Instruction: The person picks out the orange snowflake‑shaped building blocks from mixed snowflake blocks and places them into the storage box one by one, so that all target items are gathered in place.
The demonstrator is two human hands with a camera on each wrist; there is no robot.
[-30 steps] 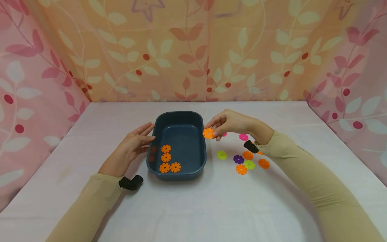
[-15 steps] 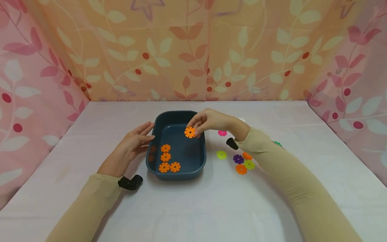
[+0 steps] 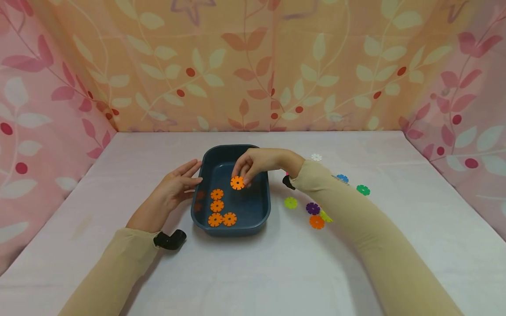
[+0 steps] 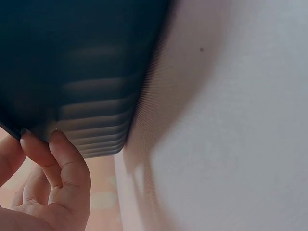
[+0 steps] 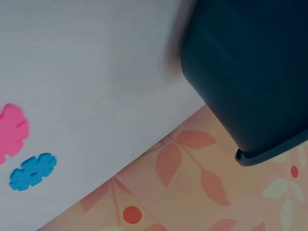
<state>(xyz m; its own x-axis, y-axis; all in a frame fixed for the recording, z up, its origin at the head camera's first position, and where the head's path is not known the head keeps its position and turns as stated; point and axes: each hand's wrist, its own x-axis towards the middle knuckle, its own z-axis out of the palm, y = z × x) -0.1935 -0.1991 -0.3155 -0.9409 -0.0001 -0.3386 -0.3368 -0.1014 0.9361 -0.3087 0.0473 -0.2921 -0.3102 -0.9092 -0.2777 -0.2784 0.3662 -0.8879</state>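
Above the floor of a dark blue rectangular basin [image 3: 247, 224], my right hand [image 3: 253, 162] pinches an orange notched plastic disc [image 3: 237, 183] between thumb and fingertips. Beneath and to the left, several like orange discs [image 3: 217, 206] lie inside the basin, in a column with one more beside its near end. My left hand [image 3: 174, 186] rests against the basin's left side, thumb at the rim and fingers fairly straight. In the left wrist view, fingertips [image 4: 60, 144] touch the basin's outer wall [image 4: 96, 86]. The right wrist view shows no hand, only the basin's outside [image 5: 250, 72].
Right of the basin, loose discs lie on the white cloth [image 3: 253, 272]: yellow-green [image 3: 290, 202], purple [image 3: 312, 208], orange [image 3: 317, 222], green [image 3: 363, 190], blue [image 3: 342, 178] and white [image 3: 316, 157]. The right sleeve [image 3: 356, 215] covers part of this area. A patterned curtain [image 3: 253, 66] hangs behind.
My right hand has carried the orange disc leftward from outside the basin's right rim to over its inside, then slightly lower. The left hand and basin stay put.
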